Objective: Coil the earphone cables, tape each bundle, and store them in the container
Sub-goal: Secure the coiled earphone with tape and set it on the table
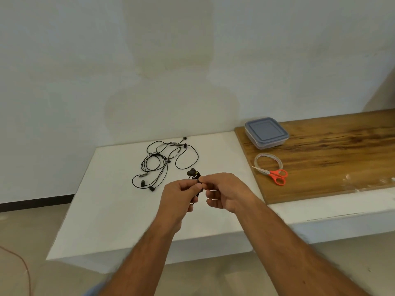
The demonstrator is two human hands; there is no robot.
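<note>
Nearest: left hand and right hand both pinching coiled earphone bundle above white table. Risk: coil springing loose if slackened. Farther left, tangled earphones; far right, lidded container.

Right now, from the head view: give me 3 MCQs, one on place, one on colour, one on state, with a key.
1. Where does the clear plastic container with the blue-grey lid sit?
A. on the brown wooden board
B. on the floor
C. in the person's hands

2. What colour are the handles of the small scissors?
A. blue
B. orange-red
C. black

3. What state is the container's lid in?
A. off, beside the container
B. held in a hand
C. on the container

Key: 1 A, it stands at the board's far left corner; 2 B, the handles show orange-red beside the clear tape roll; 3 C, the lid covers the top.
</note>
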